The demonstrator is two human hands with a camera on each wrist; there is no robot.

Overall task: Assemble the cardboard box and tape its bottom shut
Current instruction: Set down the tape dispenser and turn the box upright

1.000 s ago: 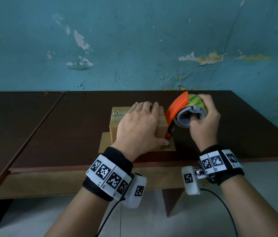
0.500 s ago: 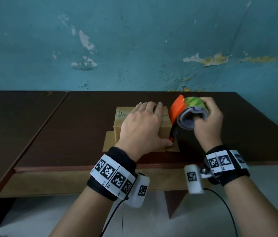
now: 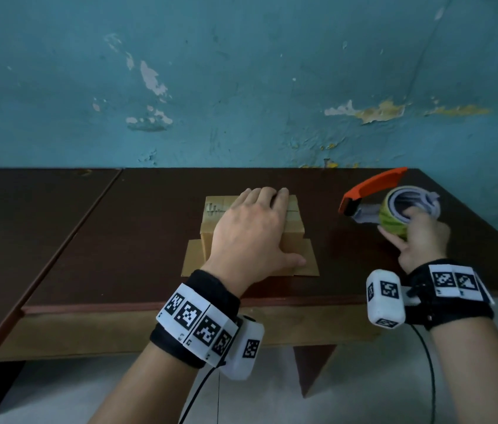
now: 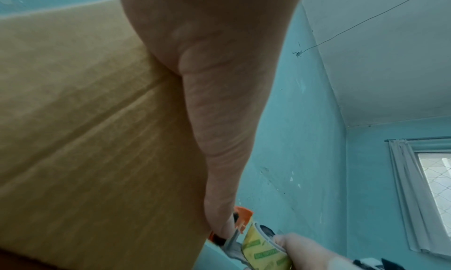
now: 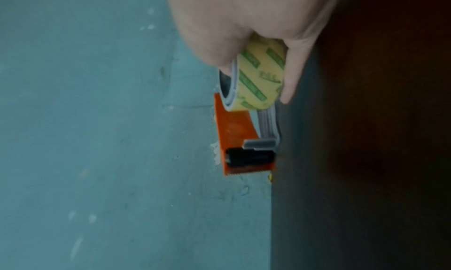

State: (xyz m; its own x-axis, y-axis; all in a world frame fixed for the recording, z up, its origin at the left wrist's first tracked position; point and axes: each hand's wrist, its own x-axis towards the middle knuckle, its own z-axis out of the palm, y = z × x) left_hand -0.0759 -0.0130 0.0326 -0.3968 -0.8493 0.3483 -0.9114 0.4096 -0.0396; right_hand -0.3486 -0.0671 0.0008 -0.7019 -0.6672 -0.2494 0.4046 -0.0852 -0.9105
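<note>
Box point(image 3: 293, 223) pressed; tape dispenser point(image 3: 391, 206) now withdrawn rightward.

Dim even light, soft wrist views, edges bowed

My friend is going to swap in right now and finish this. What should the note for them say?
Left hand: flat on top of the box, holding it steady.
Right hand: grips the tape roll in its orange dispenser, off to the box's right, above the table, not touching the box.
Done: the box is folded up, its upward face closed, tape across it.
Left: I cannot tell whether the seam is fully covered. Check it, add a strip if needed, put the dispenser down.
</note>
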